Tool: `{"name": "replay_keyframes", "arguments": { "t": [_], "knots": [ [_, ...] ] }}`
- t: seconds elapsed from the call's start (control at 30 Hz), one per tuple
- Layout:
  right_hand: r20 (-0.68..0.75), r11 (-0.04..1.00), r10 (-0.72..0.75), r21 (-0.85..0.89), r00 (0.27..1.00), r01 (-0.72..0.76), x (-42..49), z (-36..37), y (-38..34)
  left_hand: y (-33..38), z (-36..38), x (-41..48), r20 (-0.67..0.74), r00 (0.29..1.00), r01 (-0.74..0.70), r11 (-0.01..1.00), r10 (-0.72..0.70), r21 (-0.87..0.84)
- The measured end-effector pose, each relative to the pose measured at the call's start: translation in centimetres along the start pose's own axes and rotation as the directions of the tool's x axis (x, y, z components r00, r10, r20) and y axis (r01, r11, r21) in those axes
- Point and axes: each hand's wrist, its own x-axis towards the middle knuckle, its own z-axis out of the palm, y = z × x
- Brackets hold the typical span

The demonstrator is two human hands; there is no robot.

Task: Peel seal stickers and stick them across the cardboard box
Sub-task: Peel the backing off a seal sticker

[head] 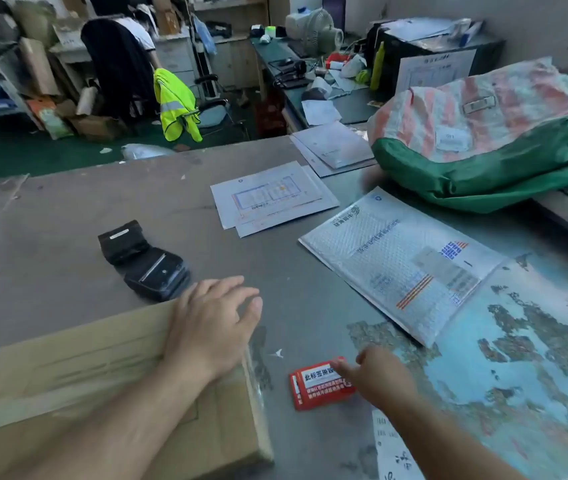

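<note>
A flat brown cardboard box (68, 393) lies on the table at the lower left, its top seam taped. My left hand (209, 323) rests flat on the box's far right corner, fingers spread and reaching past the edge. Just right of the box lies a red and white pad of seal stickers (317, 384). My right hand (382, 379) reaches it from the right, and its fingertips touch the pad's right edge. How those fingers lie is blurred.
A black handheld label printer (144, 259) lies beyond the box. A bubble mailer (400, 258) and printed sheets (268, 197) lie further out. A striped and green sack (483, 133) fills the back right. A paper slip (391, 445) lies under my right forearm.
</note>
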Motion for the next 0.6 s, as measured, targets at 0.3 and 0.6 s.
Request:
{"name": "replay_keyframes", "arguments": {
  "t": [0.3,0.6],
  "knots": [
    [-0.070,0.998,-0.002,-0.068,0.998,-0.003,-0.4,2.9,-1.0,-0.5,0.9,0.1,-0.054,0.998,-0.020,1.000,0.019,-0.010],
    [-0.114,0.990,-0.038,-0.136,0.993,0.022,-1.0,2.6,-1.7,-0.5,1.1,0.1,-0.081,0.997,-0.020,0.999,0.017,-0.033]
  ]
}}
